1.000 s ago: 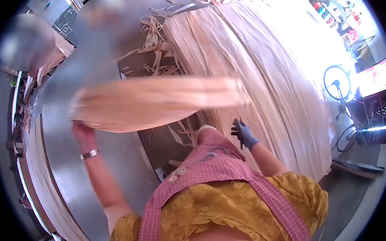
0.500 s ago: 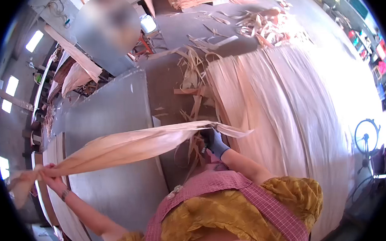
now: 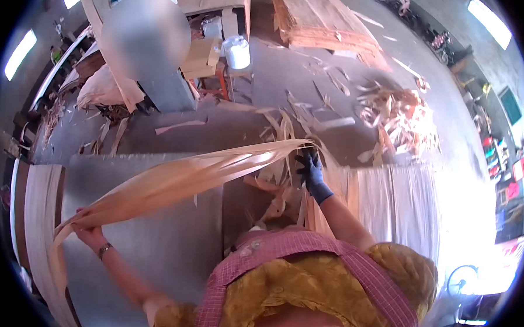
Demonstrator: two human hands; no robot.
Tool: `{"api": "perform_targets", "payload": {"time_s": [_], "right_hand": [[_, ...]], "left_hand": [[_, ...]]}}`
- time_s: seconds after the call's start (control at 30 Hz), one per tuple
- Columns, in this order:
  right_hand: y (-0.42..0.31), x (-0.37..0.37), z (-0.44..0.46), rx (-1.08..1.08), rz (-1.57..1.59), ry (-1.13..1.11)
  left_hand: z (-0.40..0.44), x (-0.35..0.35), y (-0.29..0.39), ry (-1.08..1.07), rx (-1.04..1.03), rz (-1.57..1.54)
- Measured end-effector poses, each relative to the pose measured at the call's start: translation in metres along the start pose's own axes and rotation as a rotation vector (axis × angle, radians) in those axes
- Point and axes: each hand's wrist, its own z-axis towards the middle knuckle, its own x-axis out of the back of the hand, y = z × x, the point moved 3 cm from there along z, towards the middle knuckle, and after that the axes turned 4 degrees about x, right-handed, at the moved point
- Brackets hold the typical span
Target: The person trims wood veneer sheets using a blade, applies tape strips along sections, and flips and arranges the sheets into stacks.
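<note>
Left fingers (image 3: 88, 232) grip veneer sheet (image 3: 175, 182) | long axis: left to upper right

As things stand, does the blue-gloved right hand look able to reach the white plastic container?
Probably not: littered floor separates the right hand from the white container, which appears well beyond it.
</note>
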Motion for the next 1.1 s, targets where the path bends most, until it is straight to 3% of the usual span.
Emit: {"api": "perform_targets", "payload": {"time_s": [0.07,0.13,0.2,0.27,0.3,0.4,0.43,0.5,0.53,0.6,0.63,0.73,0.83,0.93,0.97,1.1], "right_hand": [[-0.020,-0.007,0.066,0.068,-0.098,-0.023],[-0.061,-0.023,0.129,0.483,-0.300,-0.108],[-0.088,-0.031,0.186,0.436,-0.285,-0.087],[-0.120,-0.042,0.266,0.888,-0.841,-0.089],[-0.148,-0.061,0.291,0.983,-0.981,-0.083],[-0.210,-0.126,0.375,0.958,-0.693,-0.237],[-0.225,-0.149,0.408,1.054,-0.775,-0.236],[-0.250,-0.197,0.473,1.221,-0.943,-0.253],[-0.256,-0.220,0.498,1.290,-1.023,-0.246],[-0.285,-0.271,0.554,1.244,-1.018,-0.360],[-0.305,-0.300,0.575,1.347,-0.975,-0.382],[-0.355,-0.386,0.637,1.621,-0.865,-0.421],[-0.402,-0.476,0.682,1.688,-0.790,-0.503],[-0.442,-0.572,0.726,1.773,-0.749,-0.517],[-0.458,-0.608,0.749,1.824,-0.647,-0.529],[-0.530,-0.735,0.795,1.889,-0.621,-0.512]], "left_hand": [[0.042,-0.040,-0.045,0.056,-0.002,-0.081],[0.076,-0.072,-0.069,0.080,-0.010,-0.115],[0.120,-0.102,-0.097,0.073,-0.018,-0.119],[0.122,-0.175,-0.127,0.205,-0.070,-0.139],[0.119,-0.199,-0.144,0.288,-0.097,-0.150],[0.192,-0.129,-0.205,0.072,-0.222,-0.124],[0.197,-0.140,-0.255,-0.318,0.121,-0.451],[0.184,-0.208,-0.339,-0.478,0.292,-0.486],[0.185,-0.251,-0.367,-0.214,0.125,-0.220],[0.201,-0.299,-0.396,0.042,0.147,-0.292],[0.213,-0.316,-0.408,0.168,0.157,-0.342],[0.248,-0.362,-0.404,0.004,0.022,-0.307],[0.303,-0.376,-0.396,-0.103,-0.067,-0.324],[0.357,-0.412,-0.391,-0.048,-0.164,-0.383],[0.393,-0.393,-0.392,-0.205,-0.164,-0.381],[0.458,-0.450,-0.399,-0.311,-0.167,-0.526]]}}
